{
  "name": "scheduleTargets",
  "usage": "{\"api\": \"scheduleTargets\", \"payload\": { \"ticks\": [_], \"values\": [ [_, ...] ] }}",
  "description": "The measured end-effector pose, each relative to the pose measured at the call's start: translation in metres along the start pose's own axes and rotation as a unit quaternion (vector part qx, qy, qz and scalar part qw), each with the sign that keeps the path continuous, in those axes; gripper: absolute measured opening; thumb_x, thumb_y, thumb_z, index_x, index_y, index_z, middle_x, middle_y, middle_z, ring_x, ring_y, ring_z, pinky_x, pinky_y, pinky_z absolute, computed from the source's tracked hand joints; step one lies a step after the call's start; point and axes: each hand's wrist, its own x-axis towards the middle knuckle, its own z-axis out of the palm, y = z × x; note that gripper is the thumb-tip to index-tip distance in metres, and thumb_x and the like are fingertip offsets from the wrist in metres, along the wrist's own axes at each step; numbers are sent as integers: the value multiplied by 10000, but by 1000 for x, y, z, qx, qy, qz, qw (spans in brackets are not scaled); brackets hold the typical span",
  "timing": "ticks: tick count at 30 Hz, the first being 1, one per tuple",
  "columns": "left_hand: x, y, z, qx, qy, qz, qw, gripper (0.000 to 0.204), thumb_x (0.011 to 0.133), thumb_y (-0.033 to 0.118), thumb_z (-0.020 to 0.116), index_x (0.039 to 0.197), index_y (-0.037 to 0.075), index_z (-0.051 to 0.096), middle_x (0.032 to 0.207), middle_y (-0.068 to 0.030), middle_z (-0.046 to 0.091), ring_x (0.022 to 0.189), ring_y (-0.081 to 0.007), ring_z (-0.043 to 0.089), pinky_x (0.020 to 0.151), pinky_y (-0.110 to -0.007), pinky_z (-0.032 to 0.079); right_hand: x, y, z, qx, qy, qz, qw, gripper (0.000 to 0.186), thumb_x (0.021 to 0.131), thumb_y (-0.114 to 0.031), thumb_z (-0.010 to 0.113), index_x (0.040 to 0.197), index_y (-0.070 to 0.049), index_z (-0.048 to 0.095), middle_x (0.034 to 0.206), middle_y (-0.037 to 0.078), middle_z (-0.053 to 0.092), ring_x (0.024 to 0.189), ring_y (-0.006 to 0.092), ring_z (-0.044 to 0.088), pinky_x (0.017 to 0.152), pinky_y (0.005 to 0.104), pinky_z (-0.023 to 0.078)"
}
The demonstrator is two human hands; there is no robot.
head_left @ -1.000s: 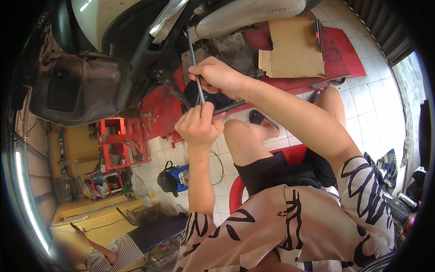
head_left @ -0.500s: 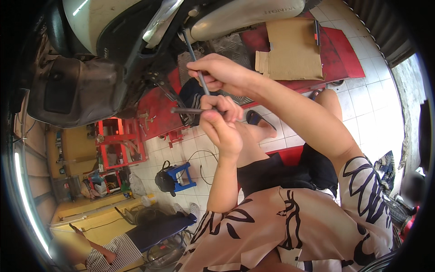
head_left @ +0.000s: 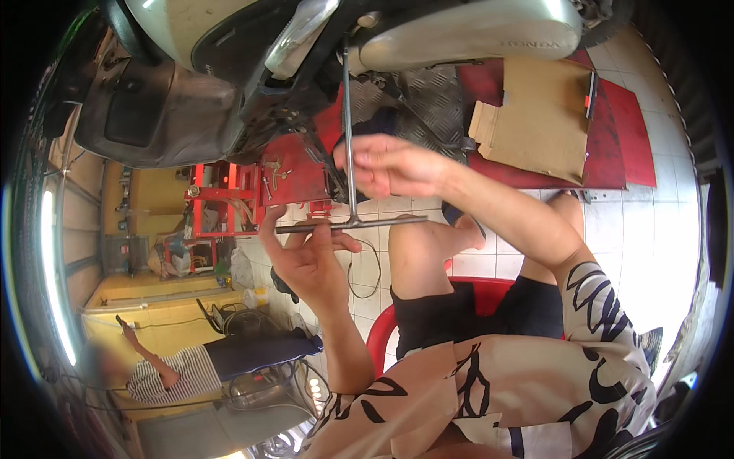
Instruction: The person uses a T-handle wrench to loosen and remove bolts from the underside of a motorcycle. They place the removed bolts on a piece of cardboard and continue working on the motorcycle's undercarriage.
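A steel T-handle wrench (head_left: 348,99) reaches up to the scooter (head_left: 306,34) beside its silver muffler (head_left: 466,34), its crossbar (head_left: 405,219) level near the middle of the view. My left hand (head_left: 310,264) is at the crossbar's left part, fingers spread and touching it, not wrapped tight. My right hand (head_left: 390,168) is loosely curled round the upright shaft just above the crossbar. Where the wrench's far end meets the scooter is too small to make out.
A red platform (head_left: 627,138) holds flattened cardboard (head_left: 543,130) and small tools. A red stool (head_left: 382,329) is under me. A red metal frame (head_left: 210,210) stands left. Another person (head_left: 180,371) in a striped top is at lower left, holding a dark object.
My left hand has moved left and its fingers have spread. The crossbar has turned and now lies level. My right hand sits lower on the shaft. The whole view has shifted somewhat.
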Motion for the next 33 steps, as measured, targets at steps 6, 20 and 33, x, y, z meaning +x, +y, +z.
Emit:
{"api": "scheduleTargets", "payload": {
  "ticks": [6,20,33],
  "values": [
    [2,-9,1,68,94,66,991,525,938,95,571,1368,82,270,809,-131,624,462,-138,570,429,-218,440,2,4,5,-11,-32,-26,999,242,991,-168,515,1167,-10,569,803,0,545,677,80,470,603,233,387],
    [-19,-47,-23,242,-15,31,970,300,962,160,512,1175,-50,534,747,-63,612,564,-98,580,569,-209,452,26,13,23,23,4,-99,995,187,988,-191,528,1052,-20,566,613,-29,424,557,71,388,537,226,313],
    [-17,-11,-26,267,6,90,960,564,869,89,643,1378,-37,435,528,11,497,430,-46,411,445,-226,325,29,24,15,39,32,-93,994,212,989,-178,515,1087,3,567,598,-16,422,538,78,375,516,227,312]
  ]
}}
